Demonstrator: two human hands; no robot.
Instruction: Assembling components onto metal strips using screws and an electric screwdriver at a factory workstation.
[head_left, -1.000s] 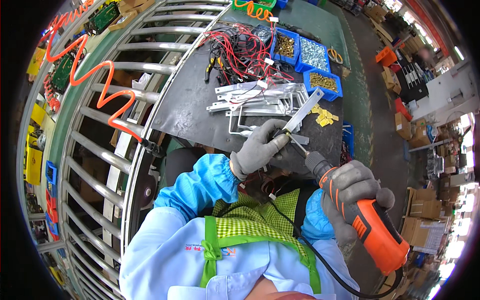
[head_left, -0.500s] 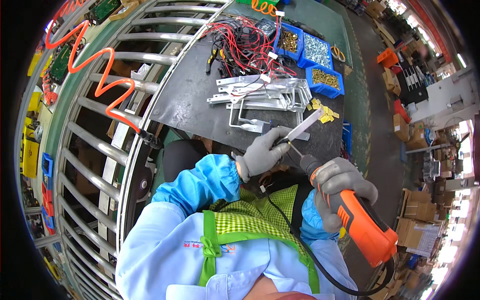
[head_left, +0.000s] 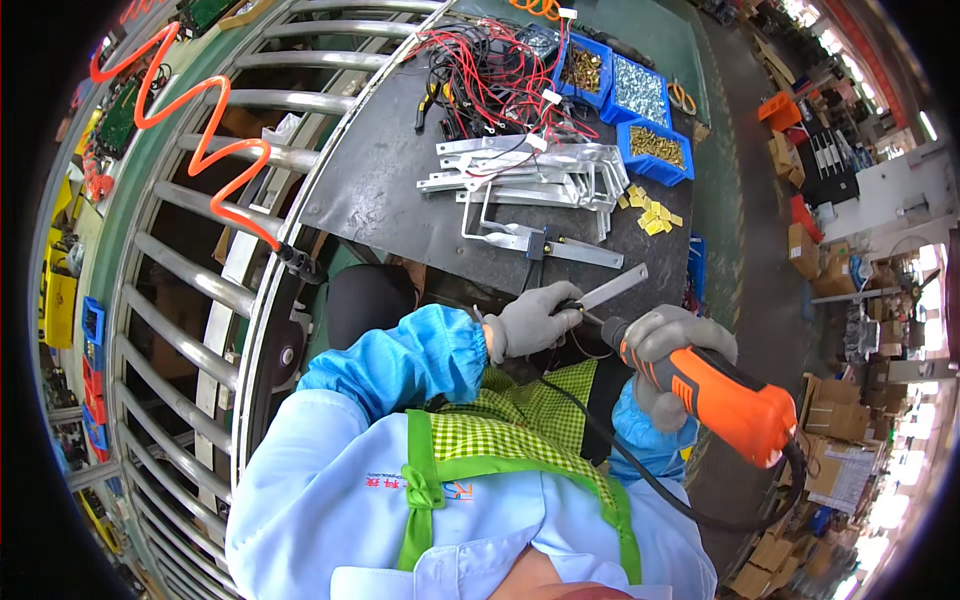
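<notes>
My left hand (head_left: 538,318), in a grey glove, grips one end of a flat metal bracket (head_left: 616,289), whose free end points up and to the right. In my gloved right hand (head_left: 676,350) is an orange and black power screwdriver (head_left: 735,398). Its thin bit reaches toward the bracket's held end, by my left fingertips. Whether the bit touches a screw there is too small to tell. Just beyond lie more silvery metal brackets (head_left: 540,180) in a pile, and one with a small black part (head_left: 538,243) on it.
Blue bins of screws (head_left: 655,165) and small fasteners (head_left: 638,95) stand at the table's far right. Yellow pieces (head_left: 652,215) lie near them. Tangled red and black wires (head_left: 480,75) cover the back. A metal roller conveyor (head_left: 195,275) runs along the left, with an orange coiled hose (head_left: 205,150).
Both hands have come down a little toward my body, carrying the bracket and power screwdriver. The bracket now slants less steeply, and the screwdriver has tipped nearer level.
</notes>
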